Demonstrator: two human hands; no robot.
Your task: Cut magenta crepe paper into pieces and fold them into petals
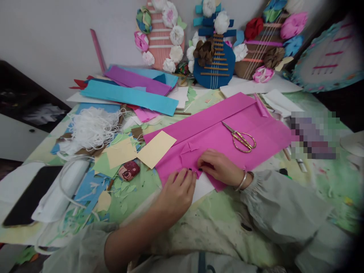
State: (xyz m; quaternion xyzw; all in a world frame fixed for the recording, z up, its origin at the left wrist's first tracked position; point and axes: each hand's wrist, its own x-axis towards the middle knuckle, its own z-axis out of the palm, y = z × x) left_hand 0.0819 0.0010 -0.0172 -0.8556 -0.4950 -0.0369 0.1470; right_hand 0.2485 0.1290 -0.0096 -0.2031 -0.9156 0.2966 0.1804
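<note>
A large pink paper sheet (264, 136) lies across the table, with a folded strip along its far side. My left hand (180, 189) is at its near edge, fingertips bent together on the paper. Just to the right, my right hand (217, 165) has its fingers curled inward at the same edge. The fingertips of both hands nearly meet there, and a small crumpled bit of pink paper (189, 151) sits just beyond them. Gold-handled scissors (243, 142) rest on the sheet, beyond my right hand. What is pinched between the fingers is mostly hidden.
White string (92, 129), cream paper pieces (157, 149), a dark red case (129, 170) and a black phone (32, 195) lie to the left. Blue paper (129, 96) and purple paper (139, 79) are stacked at the back left. Decorated paper instruments, one blue (214, 72), lean on the wall.
</note>
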